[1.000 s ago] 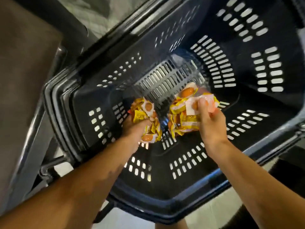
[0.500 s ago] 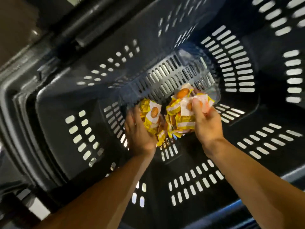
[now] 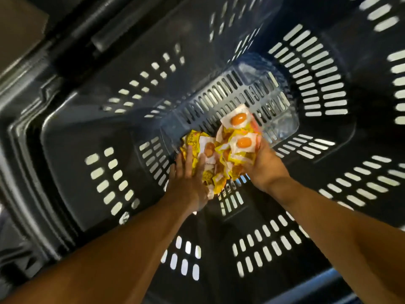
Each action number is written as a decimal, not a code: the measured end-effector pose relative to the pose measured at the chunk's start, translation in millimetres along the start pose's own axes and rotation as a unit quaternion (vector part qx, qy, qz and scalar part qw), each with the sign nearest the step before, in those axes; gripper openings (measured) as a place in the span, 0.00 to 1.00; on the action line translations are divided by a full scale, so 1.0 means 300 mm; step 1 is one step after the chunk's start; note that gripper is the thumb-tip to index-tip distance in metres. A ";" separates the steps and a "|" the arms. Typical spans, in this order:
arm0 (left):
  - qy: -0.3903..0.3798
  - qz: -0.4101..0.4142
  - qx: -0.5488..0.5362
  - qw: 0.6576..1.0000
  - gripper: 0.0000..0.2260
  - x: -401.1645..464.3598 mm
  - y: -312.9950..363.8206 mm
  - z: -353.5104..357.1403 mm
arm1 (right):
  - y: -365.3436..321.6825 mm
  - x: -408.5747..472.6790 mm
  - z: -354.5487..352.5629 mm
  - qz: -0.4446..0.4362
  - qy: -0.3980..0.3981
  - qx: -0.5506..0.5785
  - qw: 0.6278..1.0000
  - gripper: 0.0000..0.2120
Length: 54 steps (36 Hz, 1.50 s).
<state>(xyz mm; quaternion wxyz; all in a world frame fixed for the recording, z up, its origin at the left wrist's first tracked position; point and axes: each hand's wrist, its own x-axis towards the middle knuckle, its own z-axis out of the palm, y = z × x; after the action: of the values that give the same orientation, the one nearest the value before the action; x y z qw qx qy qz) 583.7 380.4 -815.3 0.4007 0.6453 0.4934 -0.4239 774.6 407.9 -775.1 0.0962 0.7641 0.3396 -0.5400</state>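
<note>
Deep inside a dark slotted plastic basket (image 3: 92, 132) both my arms reach down to a heap of small yellow and white snack packets (image 3: 219, 159), each with an orange round piece showing through. My right hand (image 3: 263, 167) grips a bunch of these packets (image 3: 240, 137) from the right side, with two on top facing up. My left hand (image 3: 188, 178) lies with straight fingers against the left side of the heap, pressing on the packets.
A clear plastic tray or lid (image 3: 278, 99) lies on the basket floor behind the packets. The basket's walls rise steeply all round. A dark handle bar (image 3: 105, 38) crosses the upper left rim.
The camera has moved closer into the basket. My two hands have brought their packets together into one heap, and my left hand's fingers have straightened out against it.
</note>
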 end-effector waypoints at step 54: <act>0.498 -0.055 -0.405 0.765 0.26 -2.701 -0.447 -0.139 | -0.684 -2.282 -0.427 -0.448 -0.015 -0.169 0.878 0.30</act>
<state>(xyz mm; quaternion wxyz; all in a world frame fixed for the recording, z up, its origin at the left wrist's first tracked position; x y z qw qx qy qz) 334.5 204.3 -51.8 0.2984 0.5151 0.7843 0.1747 616.6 343.8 -69.3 -0.0230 0.4940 0.7302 -0.4714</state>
